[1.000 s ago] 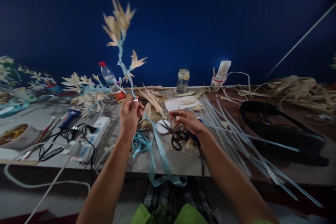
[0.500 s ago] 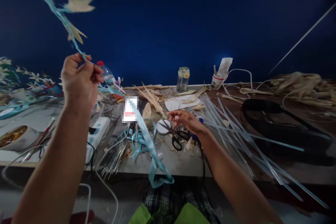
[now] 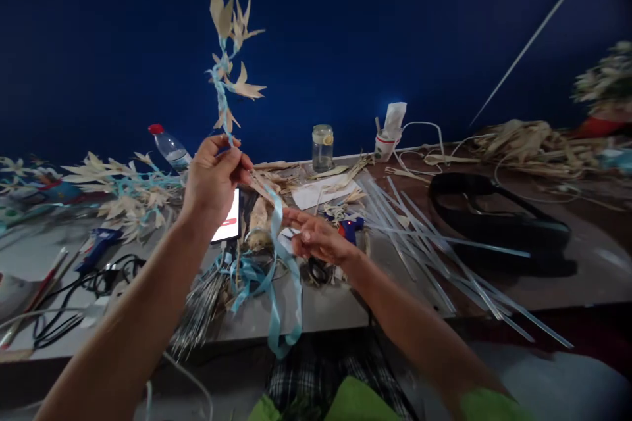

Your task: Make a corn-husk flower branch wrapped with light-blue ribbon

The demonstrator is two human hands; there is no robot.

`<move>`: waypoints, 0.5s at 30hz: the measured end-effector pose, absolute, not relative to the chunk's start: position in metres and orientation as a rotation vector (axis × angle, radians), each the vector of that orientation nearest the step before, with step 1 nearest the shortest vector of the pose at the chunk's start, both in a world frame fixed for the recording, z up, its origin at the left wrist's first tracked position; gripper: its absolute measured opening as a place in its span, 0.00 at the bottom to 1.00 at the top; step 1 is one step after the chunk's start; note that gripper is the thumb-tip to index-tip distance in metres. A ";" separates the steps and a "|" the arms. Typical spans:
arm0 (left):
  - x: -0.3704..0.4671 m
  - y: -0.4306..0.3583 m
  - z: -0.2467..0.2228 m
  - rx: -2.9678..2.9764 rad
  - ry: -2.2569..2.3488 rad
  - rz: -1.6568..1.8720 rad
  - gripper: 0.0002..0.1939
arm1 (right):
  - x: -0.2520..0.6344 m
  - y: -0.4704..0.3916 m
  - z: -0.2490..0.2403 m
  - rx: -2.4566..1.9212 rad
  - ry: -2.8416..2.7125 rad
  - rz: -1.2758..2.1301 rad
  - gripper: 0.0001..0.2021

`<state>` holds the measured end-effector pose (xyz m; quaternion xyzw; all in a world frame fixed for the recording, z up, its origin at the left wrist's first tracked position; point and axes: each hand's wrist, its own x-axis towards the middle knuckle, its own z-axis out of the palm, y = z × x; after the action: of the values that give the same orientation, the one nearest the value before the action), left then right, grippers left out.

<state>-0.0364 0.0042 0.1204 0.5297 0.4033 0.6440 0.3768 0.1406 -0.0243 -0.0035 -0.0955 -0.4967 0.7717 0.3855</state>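
Observation:
Raised at centre left, my left hand [image 3: 214, 177] pinches the lower end of a flower stem [image 3: 220, 95] wrapped in light blue ribbon. Pale, pointed husk flowers [image 3: 222, 13] branch from it, upright against the blue wall. Loose blue ribbon [image 3: 296, 289] trails from near this hand down past the table's front edge. My right hand [image 3: 320, 237] is to the right of the ribbon, low over the table, with its fingers partly spread and nothing seen in them. Beneath it, black-handled scissors [image 3: 318, 271] are partly hidden.
A phone [image 3: 230, 220] and thin wires [image 3: 200, 312] lie near my left forearm. A glass jar [image 3: 322, 148] and a cup [image 3: 386, 146] stand at the back. Clear sticks [image 3: 444, 263], a black object [image 3: 498, 223] and husks [image 3: 543, 148] occupy the right side.
The view has shifted. My left hand has moved toward the middle with the flower stem, which now stands more upright. My right hand has come closer to the hanging ribbon, over the scissors.

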 end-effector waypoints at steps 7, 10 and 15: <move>-0.039 0.013 0.117 1.392 1.096 1.635 0.04 | 0.145 -0.017 -0.005 -0.630 -0.889 1.984 0.13; -0.075 0.023 0.124 1.471 1.182 1.762 0.04 | 0.149 -0.008 -0.011 -0.722 -0.787 1.897 0.13; -0.151 0.048 0.123 1.418 1.505 1.931 0.07 | 0.149 -0.007 -0.012 -0.739 -0.797 1.891 0.14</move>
<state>-0.1506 0.0476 0.1233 0.4952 0.5253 0.6742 0.1555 0.1494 -0.0072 -0.0119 -0.3005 -0.3242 0.7690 0.4617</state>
